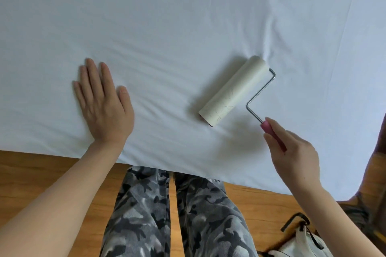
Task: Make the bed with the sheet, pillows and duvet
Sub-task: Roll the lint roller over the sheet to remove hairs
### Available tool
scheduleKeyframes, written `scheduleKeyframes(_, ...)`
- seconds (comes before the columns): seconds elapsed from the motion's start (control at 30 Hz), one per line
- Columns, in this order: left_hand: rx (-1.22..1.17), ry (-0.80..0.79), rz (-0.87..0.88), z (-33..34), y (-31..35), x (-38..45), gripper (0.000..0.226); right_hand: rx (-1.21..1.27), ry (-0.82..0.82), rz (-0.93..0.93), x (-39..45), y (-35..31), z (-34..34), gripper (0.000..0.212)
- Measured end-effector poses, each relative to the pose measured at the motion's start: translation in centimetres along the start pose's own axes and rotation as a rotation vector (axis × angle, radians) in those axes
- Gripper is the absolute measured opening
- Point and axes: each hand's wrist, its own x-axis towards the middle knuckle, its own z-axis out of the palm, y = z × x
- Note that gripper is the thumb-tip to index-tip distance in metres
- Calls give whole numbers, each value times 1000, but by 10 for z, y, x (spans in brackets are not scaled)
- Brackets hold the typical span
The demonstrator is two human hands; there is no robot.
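White cotton covers nearly everything in sight: the sheet [188,16] is already stretched over the bed, its near edge hanging just above the wooden floor [31,173], with shallow creases running across the middle and a small pucker beyond the far end of the lint roller [231,91]. The left hand [104,102] lies flat on the sheet, fingers straight and together, pressing the cloth down near the near edge. The right hand [292,152] grips the roller's pink handle [273,135], fingers curled round it, and the pale sticky drum rests on the sheet, angled from near-left to far-right, with a few hairs or threads caught on it. I would judge the sheet stage to be almost finished: it is laid, and the person is cleaning and smoothing it before pillows and duvet go on. The next stroke seems to call for keeping the flat hand as an anchor so the cloth does not bunch, and drawing the drum over the creased patch between the two hands. No pillows or duvet show anywhere, and the bed's corners and far side are cut off, so whether the sheet is tucked cannot be told. A white bag with black straps [302,244] sits on the floor at near right, only partly in view, and camouflage trousers [173,215] stand against the bed.
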Motion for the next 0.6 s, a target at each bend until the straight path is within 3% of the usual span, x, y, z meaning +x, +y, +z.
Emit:
scheduleKeyframes(0.2,1,-20,-2,0,1,-1,54,-5,-57,-37,29,-33,9,29)
scheduleKeyframes(0.4,5,-36,13,0,-1,-1,55,42,-149,-112,84,-115,26,26)
scheduleKeyframes(0.6,-5,-56,27,-2,-3,-2,55,113,-131,-156,121,-172,42,23)
